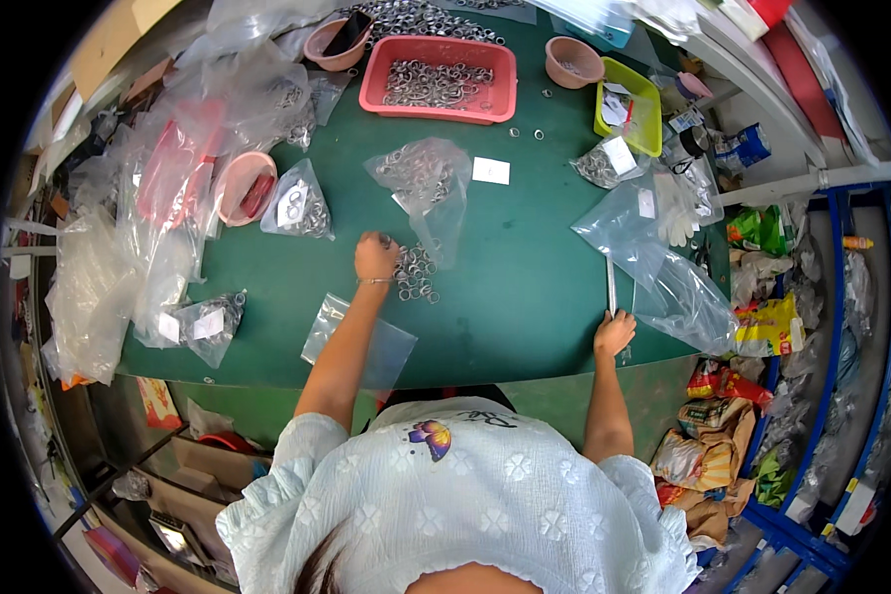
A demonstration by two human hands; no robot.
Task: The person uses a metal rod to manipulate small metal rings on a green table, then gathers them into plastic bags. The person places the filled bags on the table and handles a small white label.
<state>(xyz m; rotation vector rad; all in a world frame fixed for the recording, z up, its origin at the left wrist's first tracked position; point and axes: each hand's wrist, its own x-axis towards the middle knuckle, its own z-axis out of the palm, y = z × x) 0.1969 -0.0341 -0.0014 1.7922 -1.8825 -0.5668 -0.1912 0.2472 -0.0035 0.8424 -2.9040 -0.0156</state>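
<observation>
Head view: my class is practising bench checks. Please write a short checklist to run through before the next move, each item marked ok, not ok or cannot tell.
1. Left hand at the loose ring pile: ok, at its left edge.
2. Left hand free of rings: cannot tell, fingers curled.
3. Right hand gripping the long thin tool: ok, near its lower end.
4. Flat clear bag unobstructed: not ok, the left forearm crosses it.
5. White card inside the middle bag of rings: not ok, it lies to the right.
6. Loose pile's count: cannot tell, rings overlap.
</observation>
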